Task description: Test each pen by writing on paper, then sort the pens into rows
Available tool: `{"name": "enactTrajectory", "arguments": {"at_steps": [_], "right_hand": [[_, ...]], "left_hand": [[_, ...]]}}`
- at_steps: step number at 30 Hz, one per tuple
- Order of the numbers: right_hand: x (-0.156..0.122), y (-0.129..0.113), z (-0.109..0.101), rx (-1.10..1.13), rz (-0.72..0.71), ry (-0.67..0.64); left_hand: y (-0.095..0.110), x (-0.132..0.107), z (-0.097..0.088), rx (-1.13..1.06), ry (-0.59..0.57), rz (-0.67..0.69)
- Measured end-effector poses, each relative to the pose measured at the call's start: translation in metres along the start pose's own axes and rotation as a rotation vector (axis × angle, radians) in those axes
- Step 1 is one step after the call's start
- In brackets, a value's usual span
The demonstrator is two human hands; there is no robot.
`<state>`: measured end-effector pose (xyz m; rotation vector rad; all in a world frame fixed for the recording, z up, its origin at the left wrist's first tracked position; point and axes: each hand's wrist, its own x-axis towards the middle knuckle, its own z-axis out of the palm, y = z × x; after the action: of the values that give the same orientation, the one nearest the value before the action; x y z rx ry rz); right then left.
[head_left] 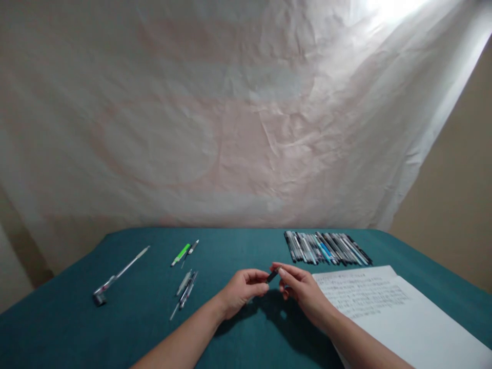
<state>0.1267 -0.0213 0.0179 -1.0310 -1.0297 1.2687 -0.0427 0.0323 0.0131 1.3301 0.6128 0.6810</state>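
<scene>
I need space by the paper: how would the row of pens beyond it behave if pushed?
The row of pens would probably scatter, not move as one: they lie loose, side by side. Slim and seemingly round, some may roll, though the teal cloth likely slows them.

Single head-worn view, forward and down, close over the table (115, 328).

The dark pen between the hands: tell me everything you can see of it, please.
The dark pen is a slim, near-black stick that looks like plastic. Only a short stretch shows, and the rest is hidden by fingers. It is tilted, with its far end higher. The left hand pinches the lower end and the right hand the upper end. It is held just above the teal table, left of the written sheet. It is too blurred to tell a cap or tip.
</scene>
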Motion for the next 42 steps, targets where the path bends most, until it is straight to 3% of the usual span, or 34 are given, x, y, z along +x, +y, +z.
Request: {"name": "enactTrajectory", "arguments": {"at_steps": [21, 30, 34, 37, 40, 42], "right_hand": [[0.003, 0.002, -0.005, -0.072, -0.035, 0.08], [0.007, 0.003, -0.011, -0.227, -0.096, 0.106], [0.002, 0.005, -0.009, -0.497, -0.281, 0.171], [-0.004, 0.005, -0.006, -0.863, -0.436, 0.11], [-0.006, 0.005, -0.006, -1.129, -0.467, 0.035], [-0.004, 0.001, -0.008, -1.197, -0.466, 0.053]], "left_hand": [[0.004, 0.002, 0.007, 0.116, 0.037, -0.001], [0.004, 0.005, 0.014, 0.155, 0.062, -0.019], [-0.002, 0.008, 0.015, 0.047, 0.147, -0.056], [-0.003, 0.009, 0.016, 0.042, 0.134, -0.071], [0.0, 0.008, 0.02, 0.09, 0.098, -0.062], [0.003, 0.007, 0.023, 0.101, 0.077, -0.063]]}}
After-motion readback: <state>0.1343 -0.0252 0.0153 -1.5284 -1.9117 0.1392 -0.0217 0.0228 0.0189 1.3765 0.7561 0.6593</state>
